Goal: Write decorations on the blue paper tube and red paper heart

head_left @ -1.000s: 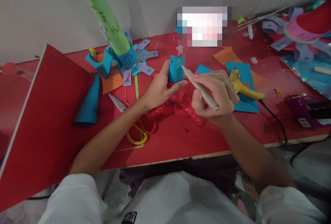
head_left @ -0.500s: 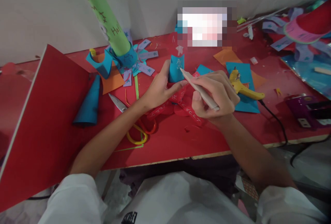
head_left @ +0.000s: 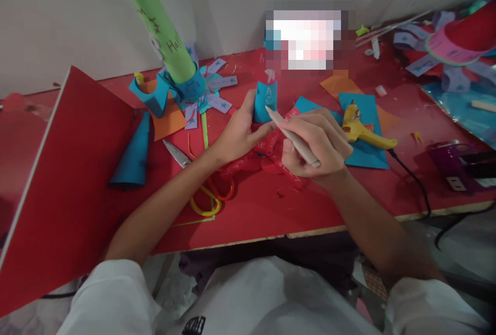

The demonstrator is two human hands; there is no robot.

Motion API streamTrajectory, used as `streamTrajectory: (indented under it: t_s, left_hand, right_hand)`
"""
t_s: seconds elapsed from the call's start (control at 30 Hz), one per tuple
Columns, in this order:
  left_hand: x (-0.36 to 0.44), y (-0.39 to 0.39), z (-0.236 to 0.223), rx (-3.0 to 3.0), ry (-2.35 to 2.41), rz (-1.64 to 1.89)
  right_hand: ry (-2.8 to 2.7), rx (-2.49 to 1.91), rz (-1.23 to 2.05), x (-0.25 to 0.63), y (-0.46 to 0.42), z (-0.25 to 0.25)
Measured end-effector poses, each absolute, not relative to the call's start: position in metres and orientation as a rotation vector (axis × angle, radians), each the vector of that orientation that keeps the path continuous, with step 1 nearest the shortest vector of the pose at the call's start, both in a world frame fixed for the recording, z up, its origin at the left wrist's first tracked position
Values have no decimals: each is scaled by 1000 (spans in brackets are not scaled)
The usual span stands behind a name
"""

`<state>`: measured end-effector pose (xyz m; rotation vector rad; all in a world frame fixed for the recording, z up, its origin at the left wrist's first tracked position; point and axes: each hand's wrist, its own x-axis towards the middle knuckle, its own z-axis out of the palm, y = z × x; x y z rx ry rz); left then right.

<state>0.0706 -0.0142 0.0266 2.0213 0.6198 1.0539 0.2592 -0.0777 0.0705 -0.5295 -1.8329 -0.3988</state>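
A red-topped surface (head_left: 251,221) fills most of the view, its front edge close to a person in a white short-sleeved top. On the left, a large red board (head_left: 73,180) leans at a slant. Toward the back wall, a tall green paper tube (head_left: 160,30) with dark writing tilts out of a blue collar ringed by lilac strips. At the far right is a red and pink paper piece (head_left: 453,43), also with curled lilac strips. A blue paper cone (head_left: 135,157) stands beside the board. In the middle, the right grip (head_left: 321,141) is closed around a pen, and the left grip (head_left: 240,136) is curled about a small blue roll, thumb in front. A yellow glue gun (head_left: 368,136) lies on blue paper, right of the right grip. Scissors (head_left: 177,155) with yellow and red handles lie partly under the left forearm. The blue roll (head_left: 264,95) is upright at the centre, just behind red strips (head_left: 284,170) with white writing. The pale pen (head_left: 296,145) points at its front, below small white strokes (head_left: 268,95); whether the tip touches cannot be told.
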Motion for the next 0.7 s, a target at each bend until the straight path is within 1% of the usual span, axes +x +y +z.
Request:
streamTrajectory:
  t_s: [0.33, 0.7]
  left_hand:
    - [71, -14, 27, 2015, 596, 1060]
    - [71, -13, 26, 2021, 605, 1058]
  right_hand:
    - [-1853, -516, -373, 260, -77, 70]
    - [-1784, -525, -436, 258, -77, 71]
